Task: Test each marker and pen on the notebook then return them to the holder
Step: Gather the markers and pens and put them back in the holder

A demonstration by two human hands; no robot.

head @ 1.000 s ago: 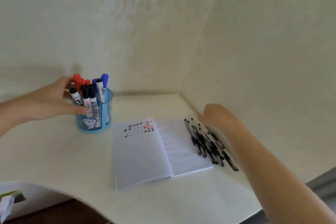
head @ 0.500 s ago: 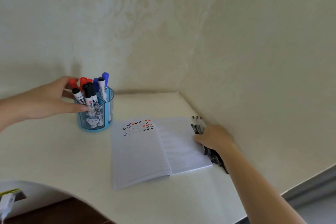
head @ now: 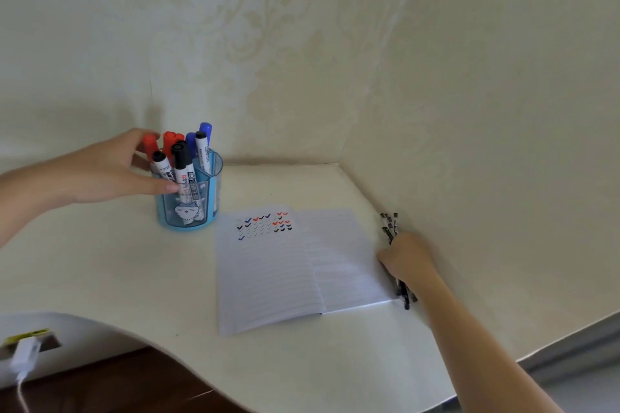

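Nearest us, the open notebook (head: 285, 278) carries rows of black, red and blue ticks (head: 265, 225), so we judge the testing largely done. Just right of the notebook, our right hand (head: 407, 258) curls round a bundle of black pens (head: 389, 223) that have yet to be returned. Beyond its far left corner, our left hand (head: 110, 171) clasps the blue holder (head: 201, 208), where the markers (head: 183, 157) already stand. A second ago the pens lay fanned out under a flatter right hand and now they are gathered, while the left hand has hardly moved.
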